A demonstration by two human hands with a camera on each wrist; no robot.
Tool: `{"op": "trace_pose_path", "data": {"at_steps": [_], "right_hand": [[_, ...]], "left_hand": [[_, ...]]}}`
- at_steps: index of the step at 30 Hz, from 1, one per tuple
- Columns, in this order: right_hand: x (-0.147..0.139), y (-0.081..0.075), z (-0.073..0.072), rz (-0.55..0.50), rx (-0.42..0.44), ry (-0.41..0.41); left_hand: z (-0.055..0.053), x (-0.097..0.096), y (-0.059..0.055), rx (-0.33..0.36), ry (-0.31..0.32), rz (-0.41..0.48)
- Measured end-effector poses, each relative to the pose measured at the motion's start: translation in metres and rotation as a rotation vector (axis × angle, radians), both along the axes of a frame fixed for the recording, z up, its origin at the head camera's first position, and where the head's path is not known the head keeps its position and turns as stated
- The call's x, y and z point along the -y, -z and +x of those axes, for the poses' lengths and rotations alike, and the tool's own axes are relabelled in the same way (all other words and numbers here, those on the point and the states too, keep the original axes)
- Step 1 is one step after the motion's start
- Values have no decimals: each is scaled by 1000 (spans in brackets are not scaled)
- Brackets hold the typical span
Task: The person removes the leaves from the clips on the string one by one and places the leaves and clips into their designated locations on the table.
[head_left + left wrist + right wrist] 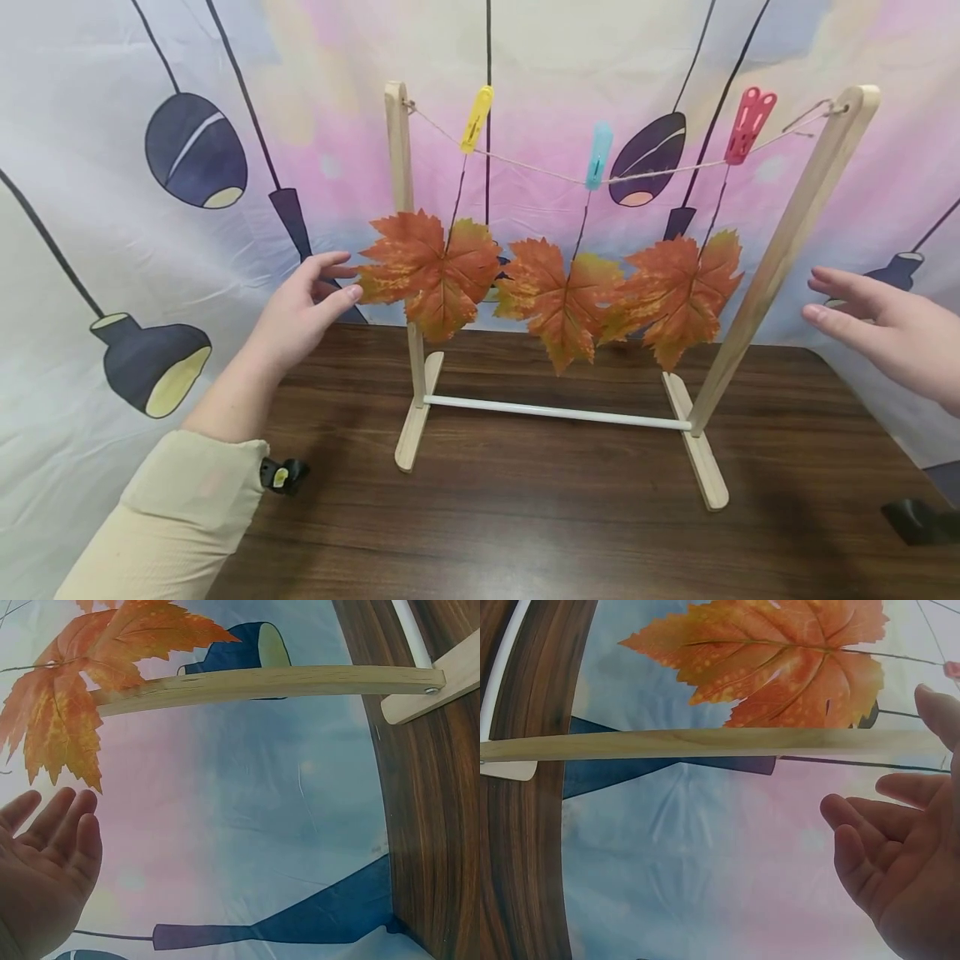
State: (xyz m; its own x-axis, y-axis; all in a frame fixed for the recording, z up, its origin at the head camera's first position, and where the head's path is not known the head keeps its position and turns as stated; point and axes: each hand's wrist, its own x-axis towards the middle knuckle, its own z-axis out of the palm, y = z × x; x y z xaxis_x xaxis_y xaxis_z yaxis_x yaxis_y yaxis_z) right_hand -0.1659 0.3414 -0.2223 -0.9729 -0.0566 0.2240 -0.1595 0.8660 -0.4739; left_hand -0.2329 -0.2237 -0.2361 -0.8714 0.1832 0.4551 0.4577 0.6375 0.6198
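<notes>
Three orange artificial maple leaves hang by their stems from a twine line (532, 167) strung across a wooden stand (795, 225). A yellow clothespin (477, 121) holds the left leaf (450, 271), a light blue clothespin (598, 157) the middle leaf (562, 296), and a red clothespin (750, 125) the right leaf (686, 287). My left hand (303, 304) is beside the left leaf with relaxed fingers, holding nothing; whether the fingertips touch its edge I cannot tell. Apart from the stand's right post, my right hand (907, 855) hovers with loosely bent fingers and nothing in it.
The stand's feet (697, 450) rest on a dark wood-grain table (525, 517), joined by a white rod (558, 411). Behind hangs a pastel cloth backdrop (315, 50) printed with dark lamps. Black straps show near both wrists.
</notes>
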Motion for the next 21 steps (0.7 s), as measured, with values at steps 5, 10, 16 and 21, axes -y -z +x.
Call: {"op": "trace_pose_path", "data": {"at_steps": [5,10,16,21], "right_hand": [[0,-1,1,-40,-67,-22],[-5,-3,-1,-55,-181,-32],[-4,-9,-2,-118,-245,-78],[7,-16,2,-148,-230,-71]], "left_hand": [[2,0,-1,-32,17,26],[2,0,-2,-92,13,117],[3,-2,-4,-102,0,152],[2,-2,-4,-116,12,138]]}}
